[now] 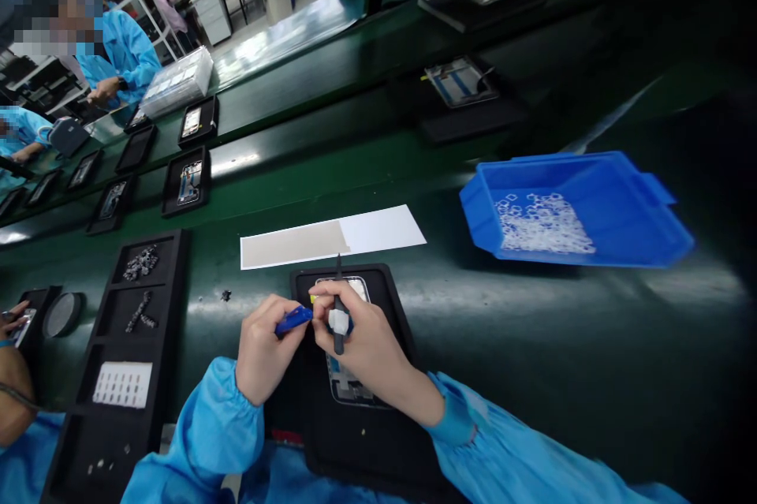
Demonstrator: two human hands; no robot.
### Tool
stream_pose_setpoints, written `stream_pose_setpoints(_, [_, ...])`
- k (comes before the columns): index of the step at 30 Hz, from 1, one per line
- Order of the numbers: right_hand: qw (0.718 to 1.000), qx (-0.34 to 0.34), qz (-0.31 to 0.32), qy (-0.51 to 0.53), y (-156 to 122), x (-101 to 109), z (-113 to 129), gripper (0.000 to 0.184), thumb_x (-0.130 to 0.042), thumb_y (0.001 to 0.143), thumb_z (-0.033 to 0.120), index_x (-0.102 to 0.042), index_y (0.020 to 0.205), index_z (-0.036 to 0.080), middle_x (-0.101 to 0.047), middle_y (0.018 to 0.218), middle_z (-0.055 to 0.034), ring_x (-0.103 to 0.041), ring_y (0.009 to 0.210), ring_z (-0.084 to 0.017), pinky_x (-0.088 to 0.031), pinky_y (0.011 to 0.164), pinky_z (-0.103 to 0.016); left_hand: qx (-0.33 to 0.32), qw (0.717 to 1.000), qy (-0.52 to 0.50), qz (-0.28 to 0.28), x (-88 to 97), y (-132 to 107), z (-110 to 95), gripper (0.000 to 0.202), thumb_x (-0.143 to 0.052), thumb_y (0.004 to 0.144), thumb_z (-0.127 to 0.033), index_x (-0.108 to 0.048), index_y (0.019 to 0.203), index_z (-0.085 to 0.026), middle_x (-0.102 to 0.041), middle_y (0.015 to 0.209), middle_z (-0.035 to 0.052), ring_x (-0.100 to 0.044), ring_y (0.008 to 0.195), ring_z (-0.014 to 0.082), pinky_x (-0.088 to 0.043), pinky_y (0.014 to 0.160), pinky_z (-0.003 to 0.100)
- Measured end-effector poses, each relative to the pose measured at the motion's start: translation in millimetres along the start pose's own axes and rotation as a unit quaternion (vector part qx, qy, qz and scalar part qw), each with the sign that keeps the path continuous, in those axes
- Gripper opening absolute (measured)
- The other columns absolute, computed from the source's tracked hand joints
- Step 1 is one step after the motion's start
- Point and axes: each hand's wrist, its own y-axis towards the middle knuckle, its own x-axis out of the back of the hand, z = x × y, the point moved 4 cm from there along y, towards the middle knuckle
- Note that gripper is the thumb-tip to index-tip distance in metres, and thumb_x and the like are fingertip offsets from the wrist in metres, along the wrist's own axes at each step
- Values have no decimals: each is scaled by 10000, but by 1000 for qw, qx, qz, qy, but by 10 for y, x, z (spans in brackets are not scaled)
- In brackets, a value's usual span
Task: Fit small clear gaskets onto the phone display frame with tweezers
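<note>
My left hand (264, 346) is closed around a small blue tool (294, 320), its tip pointing right toward a phone frame (348, 378). My right hand (362, 342) is closed on dark tweezers (338, 307) wrapped in white tape, held upright over the frame's upper part. The frame lies in a black tray (378, 425) right in front of me. Both hands meet over the frame's top end, where a small yellow tab shows. Both sleeves are blue.
A white and grey sheet (331, 238) lies beyond the tray. A blue bin (620, 204) with small clear parts sits at right. A black compartment tray (118, 362) of parts stands at left. More trays with phone frames ride the green belt (532, 315). Other people work at far left.
</note>
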Motion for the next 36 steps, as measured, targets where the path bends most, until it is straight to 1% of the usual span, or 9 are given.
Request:
stream_pose_setpoints(6, [999, 28, -29, -3, -33, 50, 41, 271, -538, 846, 145, -537, 1104, 228, -628, 783, 21, -641, 729, -164, -518, 724, -283, 20, 1000, -16, -2, 19, 29, 62, 148, -583, 918, -266, -653, 807, -197, -611, 732, -10, -561, 638, 113, -434, 613, 226])
stream_pose_setpoints(10, [995, -24, -54, 77, 10, 146, -6, 218, -585, 882, 208, -540, 1095, 225, -626, 799, 10, -630, 714, -156, -529, 695, -276, 80, 994, -66, 41, 48, 74, 129, 177, -604, 894, -320, -664, 786, -194, -588, 695, -20, -498, 524, 91, -404, 518, 223])
stream_pose_setpoints(17, [966, -123, 76, 216, 51, 65, -154, 252, -629, 862, 255, -527, 1091, 223, -697, 893, -32, -694, 819, -195, -580, 778, -341, 171, 968, -162, 85, 38, 177, 104, 222, -653, 812, -395, -661, 774, -177, -529, 614, -37, -443, 456, 75, -351, 442, 208])
stream_pose_setpoints(23, [979, -62, 28, 193, 16, 103, -93, 318, -686, 845, 195, -547, 1126, 252, -698, 982, -31, -693, 917, -198, -587, 840, -342, 237, 920, -250, 186, -88, 208, 149, 382, -657, 786, -538, -600, 776, -161, -410, 413, -88, -335, 374, 56, -232, 436, 201])
stream_pose_setpoints(29, [992, -12, 21, 126, -3, 141, -76, 288, -673, 876, 200, -563, 1138, 248, -713, 948, -34, -702, 882, -202, -587, 821, -343, 257, 888, -319, 208, -204, 181, 228, 477, -697, 732, -622, -552, 759, -169, -433, 489, -88, -287, 357, 32, -143, 403, 208])
stream_pose_setpoints(31, [993, -17, 13, 116, -7, 138, -93, 287, -670, 878, 224, -559, 1142, 240, -708, 920, -35, -699, 848, -201, -587, 805, -344, 251, 901, -316, 161, -210, 192, 235, 491, -686, 738, -646, -538, 720, -177, -422, 497, -86, -275, 359, 38, -156, 398, 218])
stream_pose_setpoints(32, [993, -21, 8, 114, -9, 135, -101, 289, -668, 879, 236, -555, 1146, 237, -704, 907, -34, -696, 834, -200, -587, 795, -344, 239, 913, -314, 105, -187, 205, 235, 503, -651, 763, -663, -523, 681, -184, -415, 501, -79, -286, 371, 47, -184, 403, 223])
stream_pose_setpoints(34, [993, -28, 0, 112, -12, 126, -111, 298, -662, 879, 244, -550, 1155, 238, -696, 903, -31, -690, 827, -197, -586, 787, -339, 185, 932, -306, -59, -87, 216, 218, 562, -513, 853, -691, -474, 589, -196, -439, 534, -40, -378, 447, 82, -291, 454, 241])
stream_pose_setpoints(36, [993, -28, -2, 113, -16, 114, -109, 309, -654, 877, 228, -544, 1165, 244, -690, 910, -27, -687, 831, -190, -584, 792, -333, 112, 929, -286, -208, 11, 173, 174, 632, -357, 927, -684, -425, 518, -206, -469, 576, 1, -460, 558, 120, -376, 548, 268])
